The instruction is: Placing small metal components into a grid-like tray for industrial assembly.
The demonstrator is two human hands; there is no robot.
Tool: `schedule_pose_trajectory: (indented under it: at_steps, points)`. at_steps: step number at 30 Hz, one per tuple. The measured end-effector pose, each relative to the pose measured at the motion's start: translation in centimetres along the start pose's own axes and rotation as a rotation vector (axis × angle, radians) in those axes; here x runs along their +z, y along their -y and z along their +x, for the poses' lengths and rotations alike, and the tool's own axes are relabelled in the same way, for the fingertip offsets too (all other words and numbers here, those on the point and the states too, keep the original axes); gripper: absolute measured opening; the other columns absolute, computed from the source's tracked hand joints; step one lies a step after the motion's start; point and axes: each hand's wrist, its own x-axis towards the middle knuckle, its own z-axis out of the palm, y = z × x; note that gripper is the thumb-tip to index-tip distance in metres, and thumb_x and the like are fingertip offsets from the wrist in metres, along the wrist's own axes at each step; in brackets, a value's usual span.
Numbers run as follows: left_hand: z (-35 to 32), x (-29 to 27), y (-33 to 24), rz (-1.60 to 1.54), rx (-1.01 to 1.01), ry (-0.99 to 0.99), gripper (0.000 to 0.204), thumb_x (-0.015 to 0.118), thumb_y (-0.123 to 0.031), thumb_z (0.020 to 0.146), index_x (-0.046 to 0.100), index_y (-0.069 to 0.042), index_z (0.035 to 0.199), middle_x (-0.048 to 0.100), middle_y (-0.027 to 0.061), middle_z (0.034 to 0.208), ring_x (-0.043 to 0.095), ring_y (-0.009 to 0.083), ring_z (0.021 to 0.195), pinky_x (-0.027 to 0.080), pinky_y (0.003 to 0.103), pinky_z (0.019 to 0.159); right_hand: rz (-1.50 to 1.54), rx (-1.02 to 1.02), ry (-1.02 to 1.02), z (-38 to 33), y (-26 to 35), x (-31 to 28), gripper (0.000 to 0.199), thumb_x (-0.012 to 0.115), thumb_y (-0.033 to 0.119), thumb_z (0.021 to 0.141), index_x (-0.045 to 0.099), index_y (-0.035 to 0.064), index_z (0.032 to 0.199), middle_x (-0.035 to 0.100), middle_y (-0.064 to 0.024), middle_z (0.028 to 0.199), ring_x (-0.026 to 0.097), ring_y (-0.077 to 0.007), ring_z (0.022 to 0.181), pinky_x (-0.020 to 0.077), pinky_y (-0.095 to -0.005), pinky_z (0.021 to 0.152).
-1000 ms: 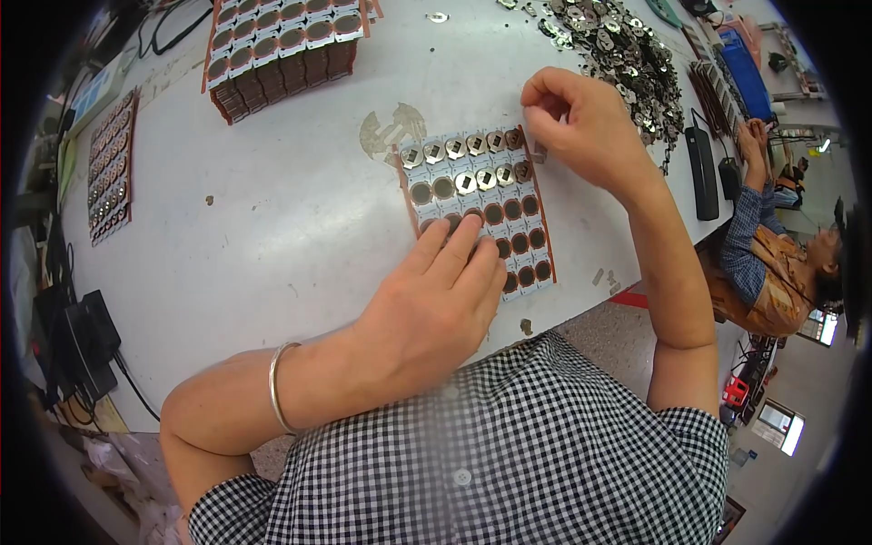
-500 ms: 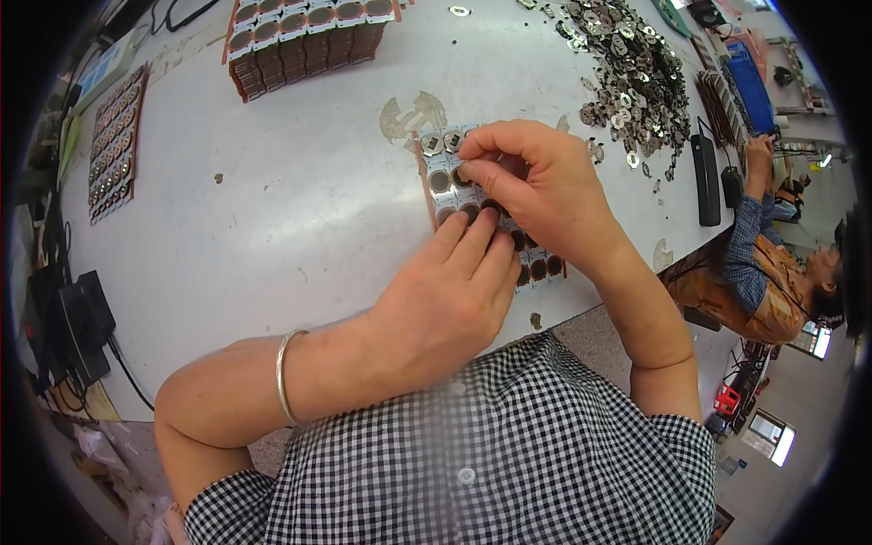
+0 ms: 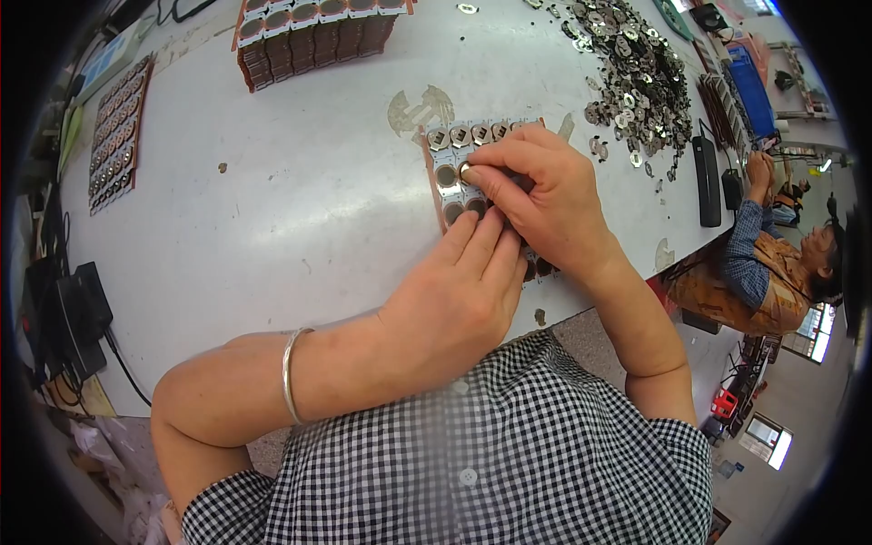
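Observation:
A panel of small circuit boards (image 3: 448,193), with round dark pads in rows, lies on the white table under both hands. Along its far row sit several silver metal clips (image 3: 438,138). My right hand (image 3: 554,186) pinches a small silver metal clip (image 3: 466,173) between thumb and forefinger, over the second row from the far edge. My left hand (image 3: 450,304) rests on the nearer rows, its fingers stretched out and holding nothing. Both hands cover much of the panel's near and right parts.
A loose heap of metal clips (image 3: 636,82) spreads at the far right. A tall stack of panels (image 3: 313,47) stands far left of centre; another panel (image 3: 118,136) lies further left. A black bar (image 3: 706,182) and a co-worker (image 3: 772,263) are at the right. Black adapters (image 3: 82,313) sit left.
My right hand has shifted slightly, and the pinched clip now shows tilted at its fingertips. More of the panel's far row of clips is visible. My left hand stays on the panel.

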Motion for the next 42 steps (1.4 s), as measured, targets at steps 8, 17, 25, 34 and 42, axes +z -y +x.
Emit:
schedule_pose_trajectory:
  at_steps: [8, 17, 25, 34, 42]
  points:
    - [0.0, -0.2, 0.0, -0.012, 0.021, 0.038, 0.041, 0.06, -0.011, 0.08, 0.069, 0.011, 0.114, 0.065, 0.0263, 0.121, 0.062, 0.0402, 0.118, 0.047, 0.052, 0.108, 0.049, -0.054, -0.071, -0.7, 0.2, 0.7, 0.021, 0.081, 0.003, 0.082, 0.076, 0.0008, 0.102, 0.07, -0.0089, 0.088, 0.067, -0.0182, 0.073, 0.0529, -0.0291, 0.064]
    - [0.3, -0.3, -0.1, -0.104, -0.002, 0.054, 0.041, 0.066, -0.01, 0.076, 0.069, 0.01, 0.111, 0.064, 0.0255, 0.118, 0.061, 0.0424, 0.121, 0.046, 0.054, 0.111, -0.029, -0.044, -0.09, -0.9, 0.5, 1.1, 0.019, 0.079, 0.01, 0.083, 0.076, 0.0029, 0.101, 0.068, -0.0088, 0.079, 0.064, -0.022, 0.065, 0.0511, -0.033, 0.059]
    - [0.6, -0.9, 0.4, -0.122, 0.004, 0.067, 0.048, 0.076, -0.013, 0.074, 0.068, 0.009, 0.115, 0.063, 0.0244, 0.124, 0.059, 0.0416, 0.126, 0.047, 0.051, 0.109, -0.091, -0.123, -0.014, -0.7, 0.4, -0.8, 0.025, 0.078, 0.008, 0.084, 0.076, 0.0045, 0.109, 0.071, -0.0099, 0.088, 0.067, -0.0223, 0.073, 0.0535, -0.0313, 0.061]
    - [0.9, -1.3, 0.7, -0.128, -0.004, 0.114, 0.056, 0.082, -0.016, 0.071, 0.067, 0.006, 0.119, 0.064, 0.0215, 0.126, 0.06, 0.0383, 0.126, 0.049, 0.048, 0.107, -0.333, -0.021, -0.131, -3.3, -7.7, -8.2, 0.027, 0.078, 0.007, 0.087, 0.075, 0.0047, 0.113, 0.072, -0.0123, 0.109, 0.068, -0.0253, 0.099, 0.0557, -0.0332, 0.084]
    - [1.2, -1.3, 0.5, -0.131, -0.004, 0.142, 0.057, 0.082, -0.017, 0.07, 0.066, 0.006, 0.12, 0.063, 0.0217, 0.126, 0.059, 0.0388, 0.127, 0.048, 0.048, 0.108, -0.345, -0.251, -0.284, -0.8, -8.9, -8.2, 0.009, 0.067, 0.006, 0.096, 0.069, 0.0004, 0.104, 0.071, -0.0103, 0.098, 0.066, -0.0233, 0.087, 0.0534, -0.033, 0.077]
